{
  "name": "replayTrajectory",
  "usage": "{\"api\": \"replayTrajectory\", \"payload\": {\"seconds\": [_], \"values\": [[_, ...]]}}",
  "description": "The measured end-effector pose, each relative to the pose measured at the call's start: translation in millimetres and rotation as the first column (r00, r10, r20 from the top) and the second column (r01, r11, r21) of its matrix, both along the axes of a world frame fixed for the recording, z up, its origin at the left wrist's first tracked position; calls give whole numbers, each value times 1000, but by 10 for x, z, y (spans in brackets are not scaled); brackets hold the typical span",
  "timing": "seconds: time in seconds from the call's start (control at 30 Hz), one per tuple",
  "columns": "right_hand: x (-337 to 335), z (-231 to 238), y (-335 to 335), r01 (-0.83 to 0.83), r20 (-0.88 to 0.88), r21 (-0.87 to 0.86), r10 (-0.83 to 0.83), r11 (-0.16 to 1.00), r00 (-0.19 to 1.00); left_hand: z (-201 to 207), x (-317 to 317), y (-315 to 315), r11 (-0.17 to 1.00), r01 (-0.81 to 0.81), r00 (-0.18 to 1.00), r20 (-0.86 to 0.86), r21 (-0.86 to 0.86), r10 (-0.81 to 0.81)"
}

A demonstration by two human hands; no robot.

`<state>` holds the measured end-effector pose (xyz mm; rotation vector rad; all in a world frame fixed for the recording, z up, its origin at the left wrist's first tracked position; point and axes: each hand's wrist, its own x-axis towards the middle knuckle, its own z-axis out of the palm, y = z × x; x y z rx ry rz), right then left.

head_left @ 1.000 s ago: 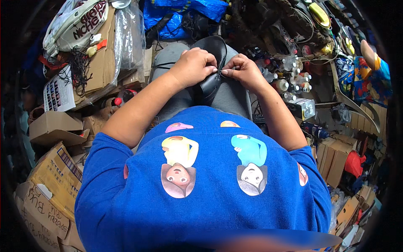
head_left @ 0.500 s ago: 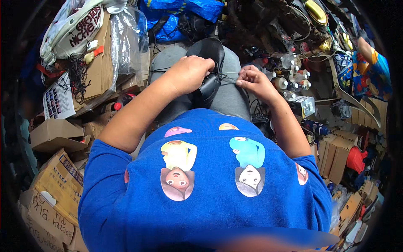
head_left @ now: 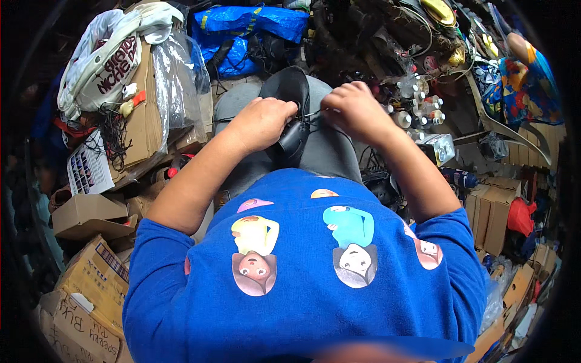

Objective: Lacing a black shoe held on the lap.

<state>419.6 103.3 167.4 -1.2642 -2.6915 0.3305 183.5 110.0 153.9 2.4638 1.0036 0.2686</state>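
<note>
A black shoe (head_left: 293,91) with a smooth leathery surface stands between my grey-trousered knees. Its front part bends round below my left hand (head_left: 266,121), which grips the shoe at its left side with the fingers closed. Close to the right side of the shoe is my right hand (head_left: 354,112), back upward and fingers curled in. A short piece of thread (head_left: 312,113) runs from the shoe to those fingers. The fingertips are partly hidden and a little blurred, so any small tool in them does not show.
Flattened cardboard (head_left: 145,115) and a white printed bag (head_left: 115,60) are piled at the left. A blue bag (head_left: 254,24) lies beyond my knees. Several small bottles (head_left: 417,103) stand to the right, near a metal tin (head_left: 437,149). Cardboard boxes (head_left: 490,212) sit farther right.
My right hand has turned back upward and come in toward the shoe; the white thread stretched between them has shortened. My left hand keeps its grip. The whole view has shifted slightly.
</note>
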Motion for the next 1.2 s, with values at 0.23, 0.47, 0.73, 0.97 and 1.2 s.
{"api": "replayTrajectory", "payload": {"seconds": [0.23,0.47,0.73,0.97,1.2], "values": [[-171,-105,52,-147,127,58,139,987,982,-133,-137,-55,996,27,997,66,83,-32],[155,-214,23,-85,116,90,74,992,991,-61,-716,-264,984,-83,983,-148,155,106],[954,-341,-135,284,68,0,-283,959,957,358,-1784,-600,814,-575,812,69,-80,580],[-7,-24,116,-438,-749,-556,-654,707,-104,911,-1000,-284,884,140,241,882,-445,406],[167,-11,-232,-533,-803,-595,-415,601,429,852,-962,-530,883,-194,851,374,-428,368]]}}
